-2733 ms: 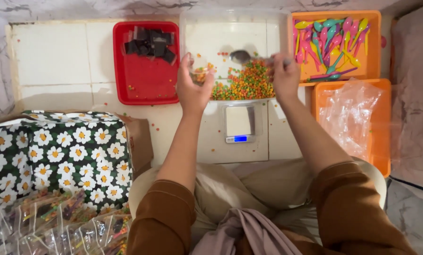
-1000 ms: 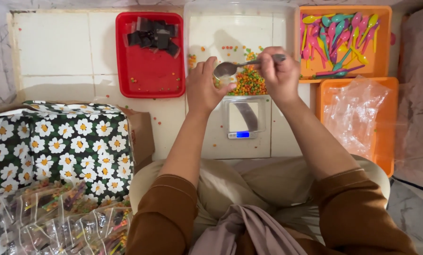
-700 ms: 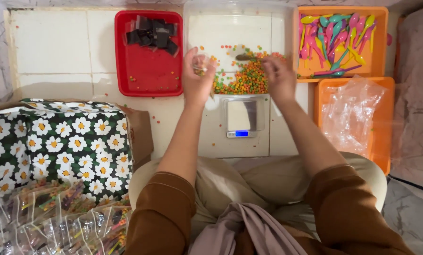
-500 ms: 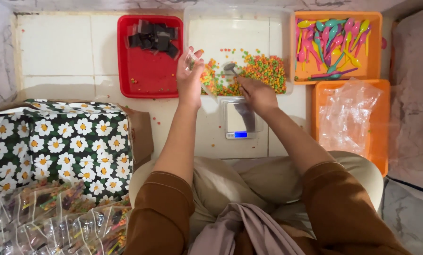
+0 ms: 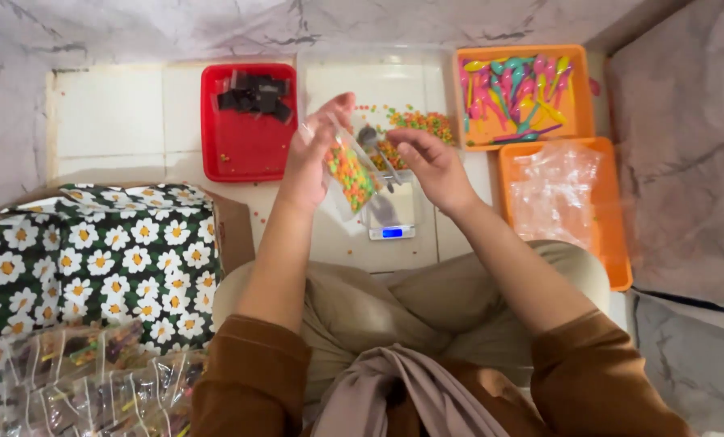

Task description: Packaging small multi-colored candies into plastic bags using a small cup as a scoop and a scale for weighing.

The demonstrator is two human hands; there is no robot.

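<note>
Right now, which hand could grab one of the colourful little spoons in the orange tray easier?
The right hand, probably. It is empty and nearer the orange tray of spoons on the right. The left hand is farther away and already holds the small bag of candies.

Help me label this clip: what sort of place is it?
Probably a home floor used for packing sweets: tiled floor, a small digital scale, and a clear bag of coloured candy in the left hand.

A home floor used for packing sweets: white floor tiles [image 5: 111, 121], marble-patterned wall [image 5: 216, 28], daisy-print cloth [image 5: 103, 259], small digital scale [image 5: 390, 218].
</note>
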